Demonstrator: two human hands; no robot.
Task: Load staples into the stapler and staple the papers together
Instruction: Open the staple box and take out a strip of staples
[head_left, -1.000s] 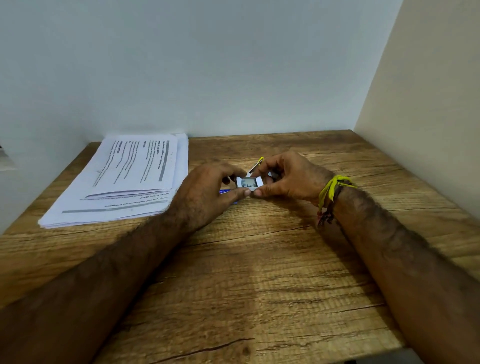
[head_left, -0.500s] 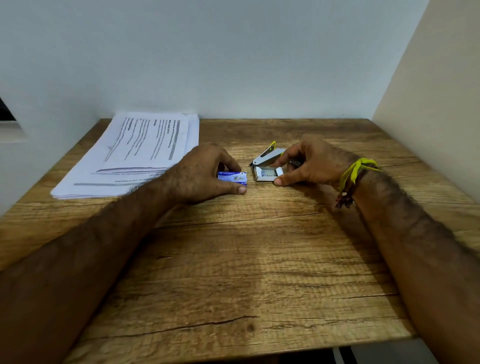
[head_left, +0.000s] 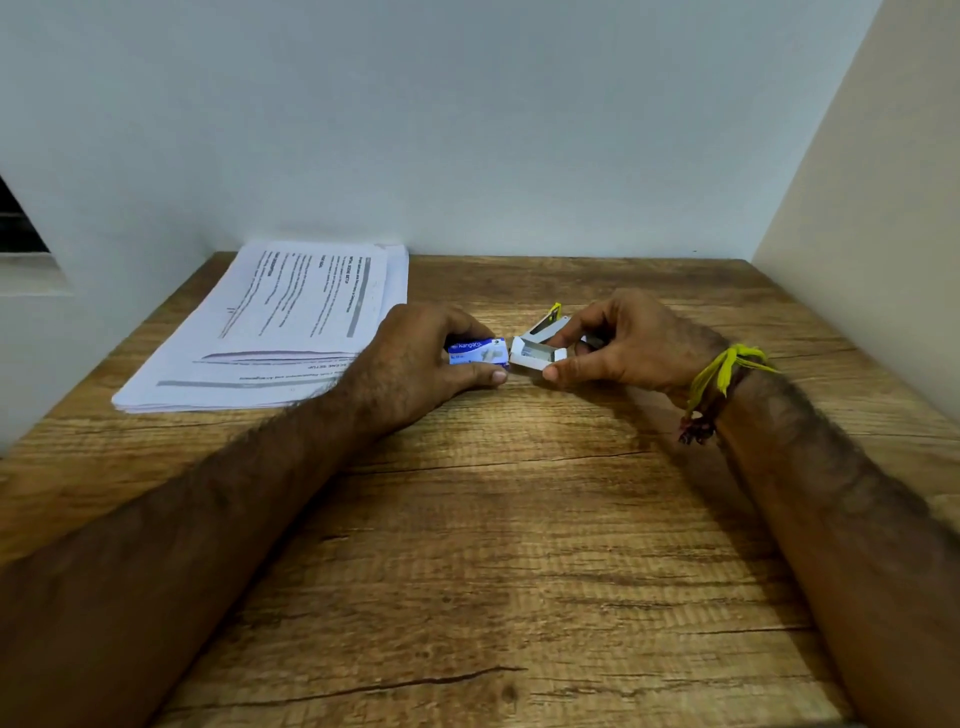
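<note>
My left hand rests on the wooden table and pinches a small blue staple box sleeve. Just to its right, my right hand holds the box's white inner tray between thumb and forefinger, a small gap away from the sleeve. Right behind the tray lies a grey stapler with a yellow tip, partly hidden by my right fingers. A stack of printed papers lies at the back left, beside my left hand.
White walls close the table at the back and on the left, and a beige wall stands on the right. A yellow thread band is tied around my right wrist. Bare wood fills the table's near half.
The hands were together on the closed staple box; now the white tray is out of the blue sleeve, with the hands slightly apart. The view has tilted.
</note>
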